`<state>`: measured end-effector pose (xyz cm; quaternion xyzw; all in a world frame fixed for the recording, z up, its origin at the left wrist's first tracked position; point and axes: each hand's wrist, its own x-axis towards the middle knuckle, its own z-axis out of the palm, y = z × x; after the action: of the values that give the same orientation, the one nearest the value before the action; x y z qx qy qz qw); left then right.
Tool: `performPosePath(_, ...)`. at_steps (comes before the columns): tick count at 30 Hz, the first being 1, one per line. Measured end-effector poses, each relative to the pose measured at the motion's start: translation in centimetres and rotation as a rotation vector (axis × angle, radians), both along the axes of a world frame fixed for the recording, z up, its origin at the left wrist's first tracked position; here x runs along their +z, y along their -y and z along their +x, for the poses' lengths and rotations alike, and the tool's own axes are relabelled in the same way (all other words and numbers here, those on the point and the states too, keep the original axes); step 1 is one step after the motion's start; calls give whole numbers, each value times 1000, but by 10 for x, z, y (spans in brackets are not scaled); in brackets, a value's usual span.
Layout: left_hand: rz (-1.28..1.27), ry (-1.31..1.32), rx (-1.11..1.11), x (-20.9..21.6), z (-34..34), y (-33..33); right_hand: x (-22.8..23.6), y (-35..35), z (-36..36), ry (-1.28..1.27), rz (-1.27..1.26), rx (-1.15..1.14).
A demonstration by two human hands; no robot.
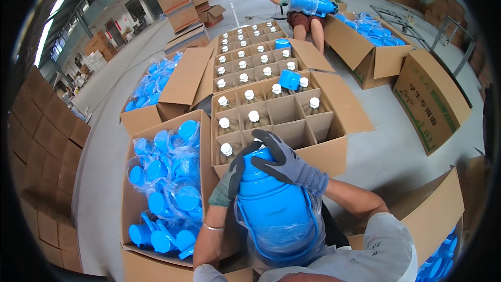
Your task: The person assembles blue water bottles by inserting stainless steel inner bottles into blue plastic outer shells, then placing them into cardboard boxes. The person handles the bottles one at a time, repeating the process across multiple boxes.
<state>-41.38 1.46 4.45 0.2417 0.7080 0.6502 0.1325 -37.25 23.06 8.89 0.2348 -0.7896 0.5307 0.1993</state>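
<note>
Fingers of the grey-gloved left hand [228, 181] and right hand [288, 165] grip the film-wrapped blue plastic cylindrical flask [276, 214], whose long axis runs nearward from them.

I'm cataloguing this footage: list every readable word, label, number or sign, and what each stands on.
Standing carton at right: large dark characters and green printing, not transcribed here.
Blue container: faint mark, too blurred to read.
Grey sleeve: dark print, too small.
Right glove: small mark, unreadable.
</note>
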Motion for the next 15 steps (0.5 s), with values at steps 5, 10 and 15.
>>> performPosePath(5,173,-76,-73,41,20,-29,-40,-56,22,353,-350,385)
performPosePath(10,107,-225,11,42,19,-6,-84,-78,45,579,134,477)
performPosePath(15,200,-27,-213,7,-9,-24,-56,-116,48,382,359,107)
